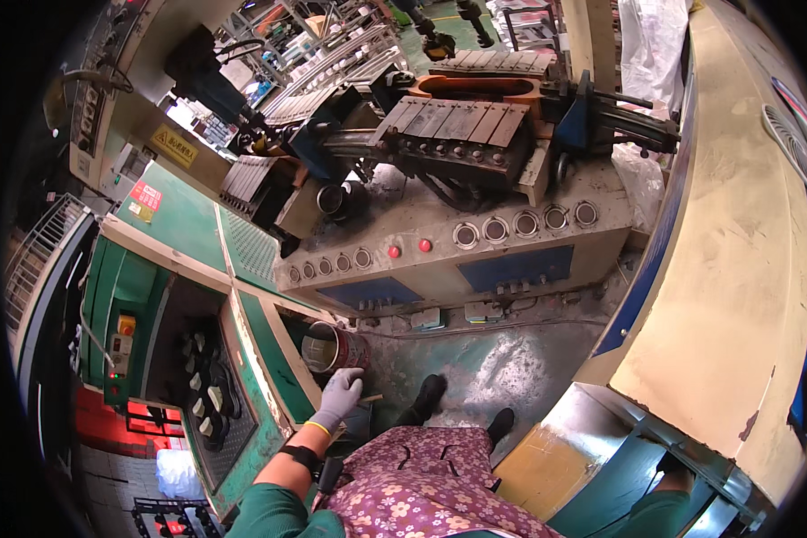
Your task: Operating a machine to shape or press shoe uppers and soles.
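My left hand (339,400), in a pale grey glove with a yellow cuff edge, is raised left of my apron. Its fingers are closed; a short light-brown stick (373,397) shows just beyond them, but I cannot tell whether it is held. Right beside the fingertips stands a round can (348,351) with a reddish outside and a pale inside. At the lower right, my right forearm (675,482) reaches into an opening of the beige machine (717,359). The machine's edge and shadow hide my right hand.
Ahead stands a machine with round gauge-like fittings (526,223), red buttons (424,245) and slatted metal blocks (462,123). On the left, a green cabinet (253,421) holds a dark perforated tray with black items bearing pale pieces (215,399). A metal ledge (576,439) lies at my right.
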{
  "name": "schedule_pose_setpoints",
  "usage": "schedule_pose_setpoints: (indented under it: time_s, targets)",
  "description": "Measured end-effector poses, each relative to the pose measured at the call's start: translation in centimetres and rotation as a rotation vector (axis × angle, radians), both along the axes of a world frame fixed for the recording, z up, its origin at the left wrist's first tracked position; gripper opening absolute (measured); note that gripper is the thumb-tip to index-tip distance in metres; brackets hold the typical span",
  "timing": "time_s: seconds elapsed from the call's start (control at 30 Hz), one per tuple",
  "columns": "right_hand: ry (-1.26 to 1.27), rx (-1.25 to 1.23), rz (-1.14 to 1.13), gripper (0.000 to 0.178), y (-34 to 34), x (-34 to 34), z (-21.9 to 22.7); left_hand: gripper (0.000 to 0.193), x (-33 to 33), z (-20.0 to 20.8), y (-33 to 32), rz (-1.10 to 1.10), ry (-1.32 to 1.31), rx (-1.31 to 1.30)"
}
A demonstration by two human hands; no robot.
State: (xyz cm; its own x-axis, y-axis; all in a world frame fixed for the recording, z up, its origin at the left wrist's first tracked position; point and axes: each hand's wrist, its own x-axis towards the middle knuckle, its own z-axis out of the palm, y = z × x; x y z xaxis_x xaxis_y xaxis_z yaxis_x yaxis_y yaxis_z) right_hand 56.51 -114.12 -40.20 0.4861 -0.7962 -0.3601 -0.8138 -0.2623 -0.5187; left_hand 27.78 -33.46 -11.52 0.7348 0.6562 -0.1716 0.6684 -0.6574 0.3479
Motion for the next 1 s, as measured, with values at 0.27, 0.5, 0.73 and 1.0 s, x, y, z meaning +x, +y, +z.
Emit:
schedule_pose_setpoints:
  time_s: [0.27, 0.5, 0.73, 1.0]
  targets:
    - [0.002, 0.0, -0.012, 0.042, 2.4, -1.0, 0.7, 0.033, -0.9, -2.6, 1.5, -0.047, 0.132, -0.127]
    - [-0.056, -0.068, -0.027, 0.045, 2.1, -2.2, 2.5, 0.036, 4.8, -6.1, 2.7, -0.223, 0.179, -0.24]
    - [-0.107, -0.091, -0.041, 0.048, 2.6, -6.4, 1.4, 0.037, 9.5, -5.8, 2.4, -0.493, 0.178, -0.376]
    - [-0.12, -0.118, 0.003, 0.051, 3.1, -0.7, -1.1, 0.037, 6.6, -10.5, 1.2, -0.402, 0.357, -0.542]
